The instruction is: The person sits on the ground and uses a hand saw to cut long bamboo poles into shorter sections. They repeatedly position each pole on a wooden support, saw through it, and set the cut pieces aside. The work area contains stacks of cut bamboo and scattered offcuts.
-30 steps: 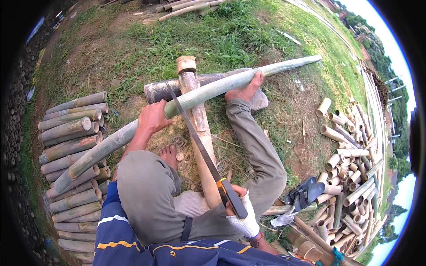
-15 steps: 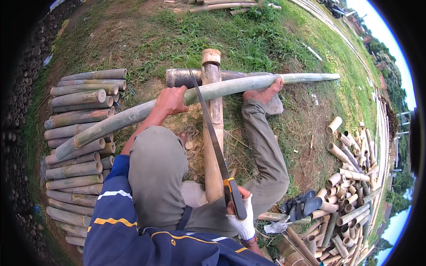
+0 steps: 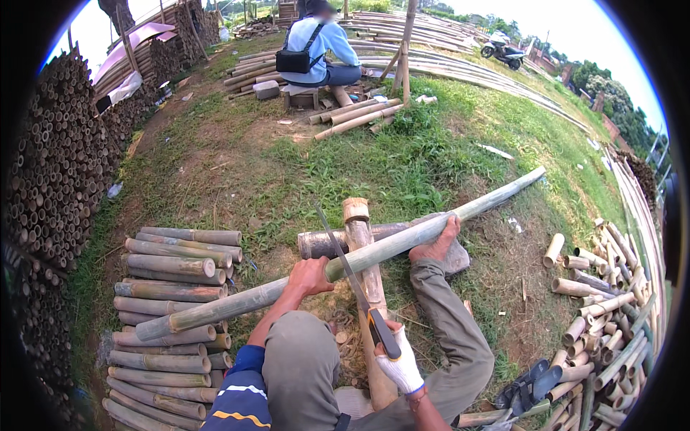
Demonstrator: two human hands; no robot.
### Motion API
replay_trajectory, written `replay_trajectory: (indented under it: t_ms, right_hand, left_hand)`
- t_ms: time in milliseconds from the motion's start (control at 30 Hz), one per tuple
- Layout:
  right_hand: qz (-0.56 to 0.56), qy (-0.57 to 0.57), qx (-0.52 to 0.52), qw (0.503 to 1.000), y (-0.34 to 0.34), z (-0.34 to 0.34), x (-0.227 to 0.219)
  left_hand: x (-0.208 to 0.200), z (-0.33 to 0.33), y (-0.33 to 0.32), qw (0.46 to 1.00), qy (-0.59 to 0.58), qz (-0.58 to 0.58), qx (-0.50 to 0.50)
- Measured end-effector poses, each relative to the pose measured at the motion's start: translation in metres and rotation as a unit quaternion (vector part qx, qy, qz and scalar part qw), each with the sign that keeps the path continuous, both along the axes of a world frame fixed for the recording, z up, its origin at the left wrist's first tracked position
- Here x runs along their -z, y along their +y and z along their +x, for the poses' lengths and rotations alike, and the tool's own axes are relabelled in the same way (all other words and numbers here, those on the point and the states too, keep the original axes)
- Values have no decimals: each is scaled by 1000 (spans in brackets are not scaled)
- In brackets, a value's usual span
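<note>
A long greenish bamboo pole (image 3: 392, 248) slants across in front of me, resting on a peeled wooden post (image 3: 370, 276). My left hand (image 3: 310, 276) is closed around the pole, just left of the saw. My right hand (image 3: 402, 363), in a white knitted glove, grips the black and orange handle of a hand saw (image 3: 349, 271). The blade lies across the top of the pole between the left hand and the post, its tip beyond the far side. How deep it sits cannot be made out. My bare right foot (image 3: 435, 244) presses against the pole farther right.
Cut bamboo lengths (image 3: 172, 309) are stacked at left, and short offcuts (image 3: 611, 302) heap at right near dark sandals (image 3: 530, 386). A dark log (image 3: 320, 244) lies under the post's far end. A person (image 3: 316, 54) sits farther off by more bamboo.
The saw has slid forward, so its handle is nearer the pole and more blade shows past the far side. My view has tilted up, bringing the seated person in.
</note>
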State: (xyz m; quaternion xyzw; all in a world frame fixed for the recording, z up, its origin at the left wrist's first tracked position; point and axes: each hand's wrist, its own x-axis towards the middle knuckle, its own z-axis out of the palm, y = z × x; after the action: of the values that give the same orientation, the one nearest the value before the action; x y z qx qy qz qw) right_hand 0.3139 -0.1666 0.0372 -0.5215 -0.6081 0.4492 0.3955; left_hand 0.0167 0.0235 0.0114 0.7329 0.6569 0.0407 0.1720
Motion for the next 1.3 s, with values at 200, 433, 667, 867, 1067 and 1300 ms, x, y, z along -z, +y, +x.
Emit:
replay_trajectory:
  t_ms: [200, 433, 667, 867, 1067, 1300]
  right_hand:
    - [-90, 56, 29, 994, -106, 54, -60]
    - [-5, 77, -16, 997, 80, -17, 4]
    - [-17, -35, 23, 999, -78, 55, -14]
    - [17, -64, 14, 998, -90, 69, -22]
    - [26, 56, -18, 998, 120, -42, 5]
    - [41, -74, 2, 996, -63, 55, -3]
  left_hand:
    - [19, 24, 4, 999, -4, 32, 23]
    - [14, 12, 6, 1000, 8, 16, 0]
    - [5, 21, 4, 1000, -4, 3, 15]
    - [13, 25, 3, 999, 3, 32, 8]
    - [23, 13, 10, 999, -13, 36, 17]
    - [28, 19, 14, 999, -21, 22, 34]
